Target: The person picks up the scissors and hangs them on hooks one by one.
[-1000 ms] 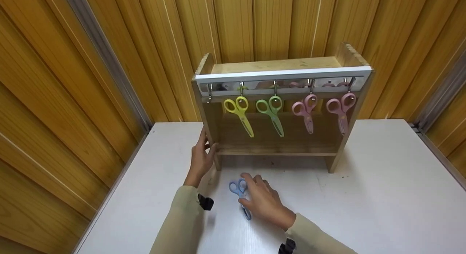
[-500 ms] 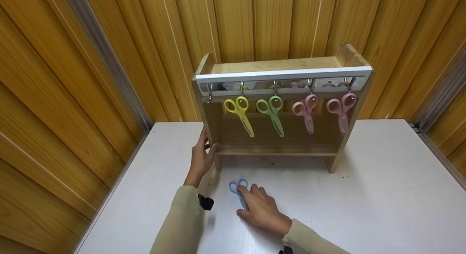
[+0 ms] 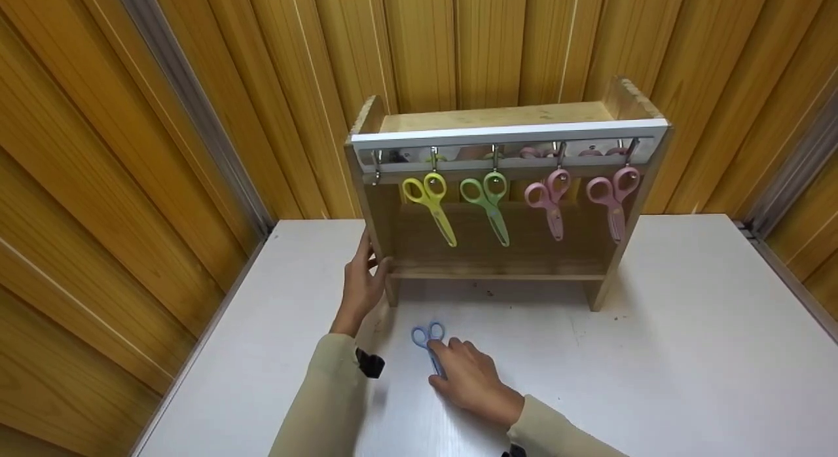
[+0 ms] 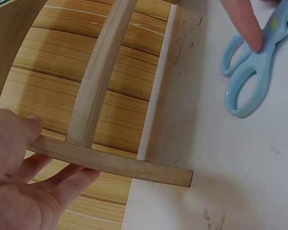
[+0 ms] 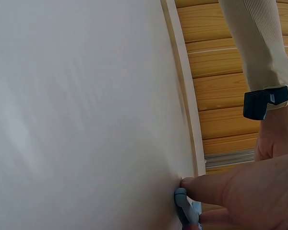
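Blue-handled scissors (image 3: 429,345) lie on the white table in front of a small wooden rack (image 3: 501,277). My right hand (image 3: 470,378) pinches them over the blades, thumb on the near side and a fingertip just below the finger loops. In the right wrist view, thumb and fingers close round the scissors (image 5: 184,205); the blades are mostly hidden. My left hand (image 3: 360,287) grips the rack's left side panel (image 4: 120,165), thumb in front and fingers behind. Yellow scissors (image 3: 432,200), green scissors (image 3: 488,199) and two pink pairs (image 3: 553,207) hang from the rack's hooks.
At the left end of the metal hook rail (image 3: 471,135), one hook (image 3: 377,172) carries nothing. Wood-plank walls (image 3: 419,44) stand behind and at both sides of the white table (image 3: 707,352). Small dark specks mark the tabletop near the rack's foot.
My right hand has come down and toward me from above the blue scissors, onto their blades, and closed on them. The left hand and the rack have stayed put.
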The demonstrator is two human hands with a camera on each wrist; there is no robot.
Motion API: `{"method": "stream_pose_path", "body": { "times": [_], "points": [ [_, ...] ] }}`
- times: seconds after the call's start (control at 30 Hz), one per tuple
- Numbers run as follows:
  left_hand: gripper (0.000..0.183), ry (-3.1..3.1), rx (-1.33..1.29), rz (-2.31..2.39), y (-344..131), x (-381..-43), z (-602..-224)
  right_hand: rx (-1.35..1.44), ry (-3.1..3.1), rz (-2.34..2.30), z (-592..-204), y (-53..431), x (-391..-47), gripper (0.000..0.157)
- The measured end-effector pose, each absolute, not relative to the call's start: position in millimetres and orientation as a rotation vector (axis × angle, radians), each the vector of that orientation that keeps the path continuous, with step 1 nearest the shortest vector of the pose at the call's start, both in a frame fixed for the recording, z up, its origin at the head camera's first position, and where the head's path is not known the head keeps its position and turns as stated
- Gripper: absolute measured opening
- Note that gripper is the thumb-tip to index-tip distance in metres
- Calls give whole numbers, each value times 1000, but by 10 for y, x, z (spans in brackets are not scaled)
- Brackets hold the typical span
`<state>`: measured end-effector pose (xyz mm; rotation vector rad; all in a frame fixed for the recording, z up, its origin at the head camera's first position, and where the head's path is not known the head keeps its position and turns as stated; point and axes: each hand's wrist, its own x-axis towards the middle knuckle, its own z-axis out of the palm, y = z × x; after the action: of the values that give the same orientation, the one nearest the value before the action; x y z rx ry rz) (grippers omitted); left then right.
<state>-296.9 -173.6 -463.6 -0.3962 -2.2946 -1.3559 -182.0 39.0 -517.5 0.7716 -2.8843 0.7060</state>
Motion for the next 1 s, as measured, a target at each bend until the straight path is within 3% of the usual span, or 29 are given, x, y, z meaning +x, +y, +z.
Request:
{"method": "stream_pose_path", "body": {
  "times": [0.33, 0.6, 0.83, 1.0],
  "points": [
    [74, -2317, -397, -1383, -1733, -2963, -4626, 774, -2894, 715, -5153, 405, -1843, 38],
    [76, -2334, -364, -1400, -1733, -2947, -4602, 743, -2916, 756, -5128, 454, -1869, 42],
    [76, -2375, -310, -1414, -1732, -2944, -4597, 759, -2887, 831, -5117, 510, -1913, 12],
    [76, -2371, -324, -1405, -1740, -2953, -4605, 761, -2852, 906, -5123, 548, -1948, 12]
  ]
}}
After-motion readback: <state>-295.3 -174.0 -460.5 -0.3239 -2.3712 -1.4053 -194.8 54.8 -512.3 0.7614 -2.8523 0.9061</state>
